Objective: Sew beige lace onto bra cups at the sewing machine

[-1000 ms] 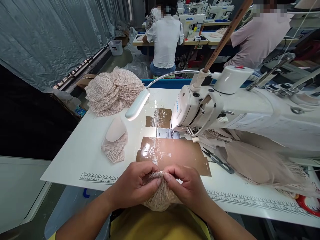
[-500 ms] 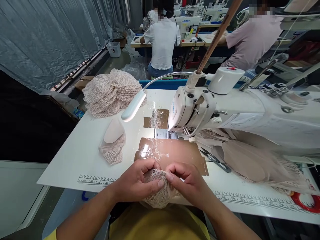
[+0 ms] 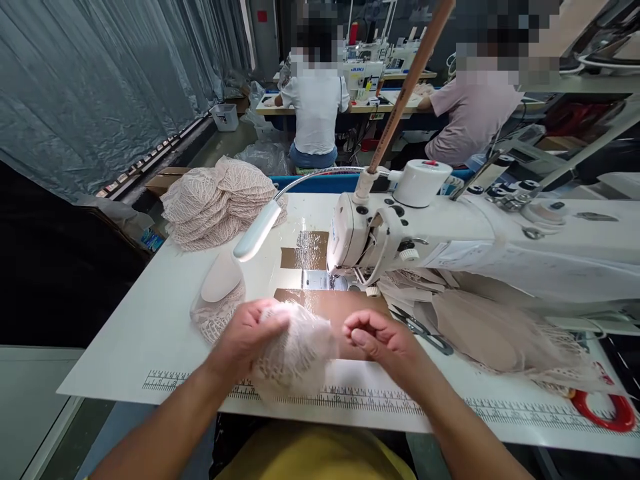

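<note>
A pale beige lace piece (image 3: 296, 347) hangs from my left hand (image 3: 245, 333), whose thumb and fingers are closed on its upper left edge; the lace is somewhat blurred. To its right, apart from the fabric, is my right hand (image 3: 383, 340). Its fingers are curled in a pinch, and whatever may be between the tips is too small to make out. Beyond both hands stands the white sewing machine (image 3: 345, 233), its needle area over the metal plate (image 3: 314, 280). Brown tape (image 3: 350, 303) covers the tabletop in front of the plate.
Stacked lace pieces (image 3: 215, 203) lie at back left, with a lace piece and smooth oval (image 3: 221, 279) nearer. Thread snips (image 3: 423, 329) and beige fabric pieces (image 3: 480, 333) lie right, red-handled scissors (image 3: 603, 410) at front right. A lamp (image 3: 257, 231) overhangs. Two people sit beyond.
My hands have come apart. The lace has moved up and left in my left hand, away from my lap and over the table, while my right hand has let go of it.
</note>
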`<state>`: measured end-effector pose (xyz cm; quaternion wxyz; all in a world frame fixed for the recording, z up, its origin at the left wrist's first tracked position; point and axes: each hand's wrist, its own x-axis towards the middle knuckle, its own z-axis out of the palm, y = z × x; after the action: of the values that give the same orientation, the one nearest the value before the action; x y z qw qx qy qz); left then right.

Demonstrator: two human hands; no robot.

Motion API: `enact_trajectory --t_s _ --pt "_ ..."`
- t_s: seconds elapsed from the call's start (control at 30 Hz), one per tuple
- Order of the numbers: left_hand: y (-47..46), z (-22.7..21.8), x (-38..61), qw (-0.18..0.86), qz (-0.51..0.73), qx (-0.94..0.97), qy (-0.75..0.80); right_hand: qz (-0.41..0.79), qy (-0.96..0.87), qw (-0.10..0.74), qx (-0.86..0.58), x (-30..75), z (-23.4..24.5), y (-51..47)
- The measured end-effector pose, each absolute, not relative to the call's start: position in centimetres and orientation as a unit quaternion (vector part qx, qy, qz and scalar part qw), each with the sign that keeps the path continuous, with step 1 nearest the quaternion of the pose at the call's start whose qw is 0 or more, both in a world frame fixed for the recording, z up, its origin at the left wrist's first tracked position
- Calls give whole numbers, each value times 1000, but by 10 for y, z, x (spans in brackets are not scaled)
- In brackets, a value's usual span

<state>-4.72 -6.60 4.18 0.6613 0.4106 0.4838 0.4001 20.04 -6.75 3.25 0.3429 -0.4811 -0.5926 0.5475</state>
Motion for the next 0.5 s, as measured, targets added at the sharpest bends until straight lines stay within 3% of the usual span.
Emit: enact_trajectory --t_s 0.13,0.3,0.5 --pt "-44 60 -65 362 449 565 590 464 -620 325 -543 222 42 -64" --pt "-15 26 -11 49 213 842 493 351 -743 206 -531 215 55 -47" --pt "-25 -3 39 50 134 888 438 246 -809 146 -514 197 28 -28"
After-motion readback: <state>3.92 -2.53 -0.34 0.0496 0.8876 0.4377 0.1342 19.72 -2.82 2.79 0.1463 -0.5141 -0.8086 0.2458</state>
